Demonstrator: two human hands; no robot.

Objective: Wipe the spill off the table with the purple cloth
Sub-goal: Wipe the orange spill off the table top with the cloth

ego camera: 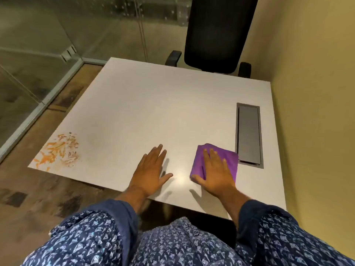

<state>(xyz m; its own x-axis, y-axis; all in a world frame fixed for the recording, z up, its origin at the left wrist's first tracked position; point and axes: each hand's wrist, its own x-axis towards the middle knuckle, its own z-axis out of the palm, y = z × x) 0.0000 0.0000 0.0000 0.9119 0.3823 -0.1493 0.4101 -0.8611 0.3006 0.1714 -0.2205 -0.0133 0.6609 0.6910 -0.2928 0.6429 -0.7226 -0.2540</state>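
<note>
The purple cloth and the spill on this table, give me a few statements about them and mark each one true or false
1. The right hand lies flat on the purple cloth. True.
2. The cloth is covering the orange spill. False: the spill is at the table's near left corner, well apart from the cloth on the right.
3. The left hand rests palm down on the bare table. True.
4. The cloth lies on the far side of the table by the black chair. False: it lies near the front edge, beside the grey cable hatch.
5. The spill is wiped away. False: orange smears show.
</note>
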